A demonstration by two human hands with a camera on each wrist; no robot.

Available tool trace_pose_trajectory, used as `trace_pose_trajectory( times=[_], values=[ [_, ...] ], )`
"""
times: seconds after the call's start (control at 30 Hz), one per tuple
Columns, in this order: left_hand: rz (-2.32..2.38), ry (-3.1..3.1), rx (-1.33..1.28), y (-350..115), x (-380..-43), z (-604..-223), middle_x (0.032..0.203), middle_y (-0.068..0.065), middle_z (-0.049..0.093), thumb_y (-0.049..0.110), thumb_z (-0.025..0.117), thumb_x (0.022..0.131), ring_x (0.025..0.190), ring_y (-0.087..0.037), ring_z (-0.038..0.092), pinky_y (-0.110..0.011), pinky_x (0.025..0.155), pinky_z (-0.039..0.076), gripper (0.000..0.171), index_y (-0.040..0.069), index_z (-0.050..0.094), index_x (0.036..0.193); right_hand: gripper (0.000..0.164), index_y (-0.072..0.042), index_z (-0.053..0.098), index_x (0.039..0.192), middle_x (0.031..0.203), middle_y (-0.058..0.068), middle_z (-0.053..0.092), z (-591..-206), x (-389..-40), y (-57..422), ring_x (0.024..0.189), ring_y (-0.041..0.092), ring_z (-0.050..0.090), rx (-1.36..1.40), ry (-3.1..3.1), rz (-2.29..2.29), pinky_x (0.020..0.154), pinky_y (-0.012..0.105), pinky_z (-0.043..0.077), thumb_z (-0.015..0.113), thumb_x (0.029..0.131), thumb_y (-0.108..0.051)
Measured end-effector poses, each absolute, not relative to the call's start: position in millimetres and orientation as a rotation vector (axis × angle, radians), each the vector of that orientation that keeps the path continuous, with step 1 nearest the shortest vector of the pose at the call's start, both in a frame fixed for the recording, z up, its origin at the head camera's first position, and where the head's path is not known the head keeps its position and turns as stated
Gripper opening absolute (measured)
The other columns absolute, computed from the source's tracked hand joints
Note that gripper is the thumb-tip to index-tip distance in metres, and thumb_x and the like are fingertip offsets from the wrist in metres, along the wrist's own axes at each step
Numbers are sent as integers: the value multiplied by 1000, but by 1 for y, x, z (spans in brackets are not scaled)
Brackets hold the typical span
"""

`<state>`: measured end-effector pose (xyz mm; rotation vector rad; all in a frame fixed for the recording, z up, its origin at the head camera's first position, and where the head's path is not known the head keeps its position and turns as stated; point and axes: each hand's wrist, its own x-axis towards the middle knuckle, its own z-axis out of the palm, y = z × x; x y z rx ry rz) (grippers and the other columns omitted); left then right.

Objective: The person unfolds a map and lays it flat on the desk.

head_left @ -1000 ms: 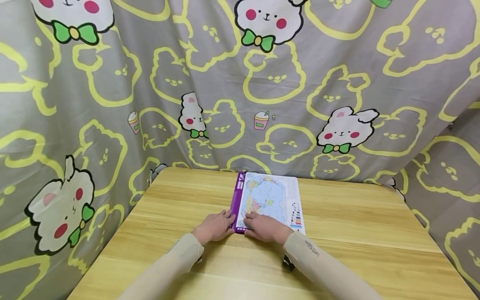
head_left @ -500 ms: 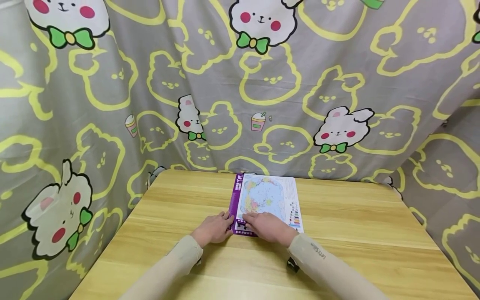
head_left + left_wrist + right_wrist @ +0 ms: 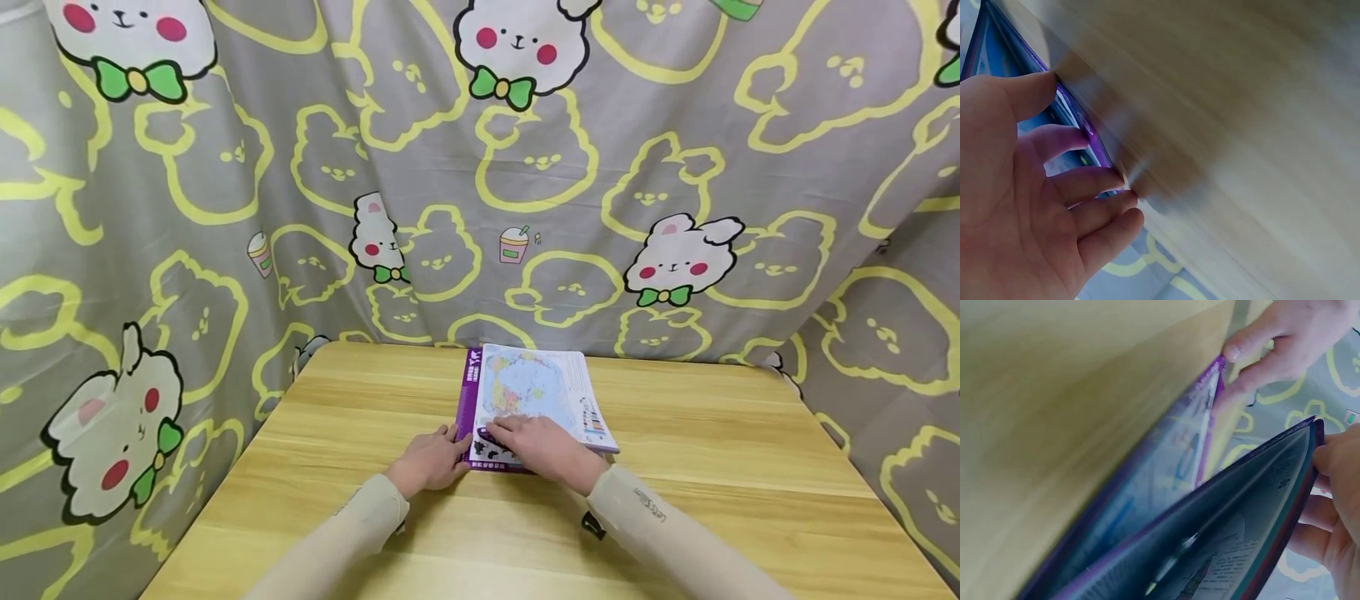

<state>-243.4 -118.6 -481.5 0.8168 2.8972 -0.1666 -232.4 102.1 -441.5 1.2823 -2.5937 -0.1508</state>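
Observation:
A world map board (image 3: 525,387) with a white margin is tilted up at its near left corner, over a second, purple-bordered board (image 3: 467,417) with small black figures. My right hand (image 3: 543,450) grips that raised corner. In the right wrist view the lifted board (image 3: 1260,506) shows a dark underside with fine print, and a gap separates it from the lower board (image 3: 1147,469). My left hand (image 3: 431,461) rests at the lower board's near left corner. In the left wrist view, its fingertips and thumb tip line the purple edge, partly covering it.
The boards lie near the back of a wood-grain table (image 3: 720,467). Right behind the table and along both sides hangs a grey curtain (image 3: 420,167) with yellow outlines and rabbit faces. A small black item (image 3: 592,525) shows beneath the right sleeve.
My right hand has raised the map board's near left corner and shifted it rightward, uncovering the purple edge and black figures of the board below. The left hand stays at the left edge.

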Motion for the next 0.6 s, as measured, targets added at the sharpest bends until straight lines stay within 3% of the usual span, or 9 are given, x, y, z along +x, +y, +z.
trace_pose_trajectory(
  times=[0.3, 0.6],
  values=[
    [-171, 2931, 840, -115, -242, -481, 139, -20, 47, 45, 52, 94, 126, -36, 44, -45, 101, 39, 55, 11, 51, 137, 43, -11, 56, 129, 122, 8, 61, -426, -228, 117, 105, 22, 62, 1275, -2404, -104, 84, 36, 53, 57, 88, 2],
    [-170, 2927, 865, -118, -241, -482, 140, -22, 44, 44, 50, 95, 130, -37, 40, -44, 104, 36, 56, 7, 50, 138, 40, -15, 54, 132, 124, 8, 60, -422, -224, 131, 107, 23, 61, 1218, -2375, -82, 83, 37, 53, 56, 93, -7]
  ],
)
